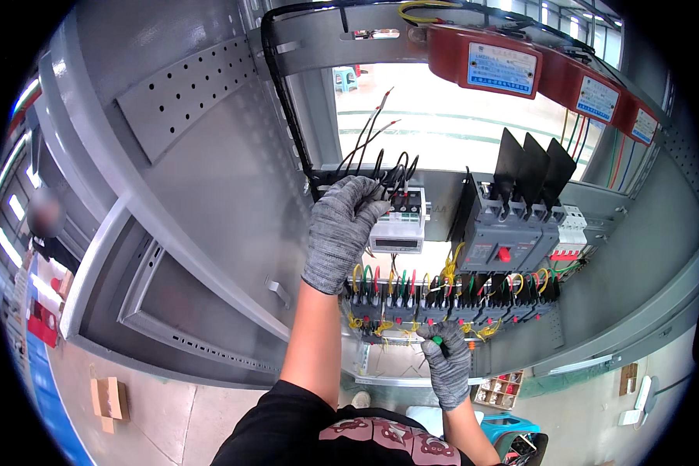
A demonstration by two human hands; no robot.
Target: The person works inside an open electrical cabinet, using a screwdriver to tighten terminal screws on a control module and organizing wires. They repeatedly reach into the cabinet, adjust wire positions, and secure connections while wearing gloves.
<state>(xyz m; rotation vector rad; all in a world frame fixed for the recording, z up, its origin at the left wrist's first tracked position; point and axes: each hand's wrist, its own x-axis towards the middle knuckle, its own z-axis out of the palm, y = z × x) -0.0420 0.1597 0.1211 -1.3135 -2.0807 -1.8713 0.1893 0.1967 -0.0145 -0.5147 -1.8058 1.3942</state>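
Grey metal cabinet (210, 202), outer edges cut off by lens rim. Inside: breaker row (443, 311), moulded-case circuit breaker (493, 239) above. Hands apart, gloved. Left hand (340, 225) obscures upper left of white meter (398, 233); cannot tell whether fingers pinch black wires (380, 107). Right hand (449, 366), below row, closed on green-handled tool (437, 340), mostly hidden, type indeterminate.

Gloved left hand (342, 229) reached up to white meter (398, 243), fingers at black wires (405, 172) above it; grip on them unclear. Gloved right hand (449, 369), lower down, was curled around green-handled tool (437, 340), just below row of small dark breakers (443, 311). Large grey breaker (493, 241) stood right of meter, three black plates (537, 167) rising from it. Red blocks (446, 60) lined cabinet (210, 210) top. Cardboard box (110, 398) lay on floor (167, 415), lower left.
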